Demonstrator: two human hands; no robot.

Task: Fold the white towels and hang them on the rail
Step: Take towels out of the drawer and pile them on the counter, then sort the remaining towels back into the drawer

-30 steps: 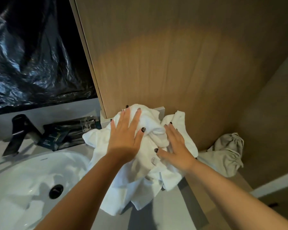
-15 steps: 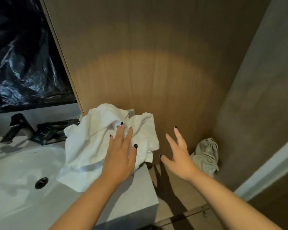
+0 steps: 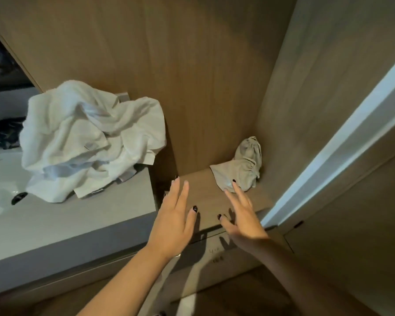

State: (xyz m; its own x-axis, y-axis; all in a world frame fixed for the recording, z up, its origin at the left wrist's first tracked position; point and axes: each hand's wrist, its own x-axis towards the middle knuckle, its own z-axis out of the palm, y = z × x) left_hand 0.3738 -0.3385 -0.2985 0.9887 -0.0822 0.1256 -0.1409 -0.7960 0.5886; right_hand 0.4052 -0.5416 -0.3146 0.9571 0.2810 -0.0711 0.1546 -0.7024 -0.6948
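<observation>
Grip: neither hand holds anything; both are spread, fingers straight and slightly fanned, palms turned down.
Left hand (image 3: 173,221): raised over the gap between the grey counter and the lower wooden shelf, just off the counter's right end, apart from the towels; dark polish on the nails.
Right hand (image 3: 243,216): raised over the wooden shelf (image 3: 205,192), fingertips pointing toward the beige cloth bag and close to its near edge; whether they touch it cannot be told.
White towels (image 3: 89,137): a crumpled, unfolded heap on the far right part of the grey counter (image 3: 73,222), bunched against the wood-panel wall, one corner hanging over the counter's right edge; a small sewn label shows near the middle of the heap.
Beige cloth bag (image 3: 244,167): slumped in the back right corner of the wooden shelf, its gathered drawstring top leaning against the side wall.
Sink (image 3: 0,179): white basin at the left, set in the counter, the towel heap overlapping its right rim; a dark drain fitting (image 3: 18,197) shows just below the heap.
Dark packet (image 3: 5,133): lies behind the basin, partly hidden by the towels.
Wood-panel wall (image 3: 192,76): rises behind counter and shelf.
White door frame (image 3: 342,142): runs diagonally at the right.
</observation>
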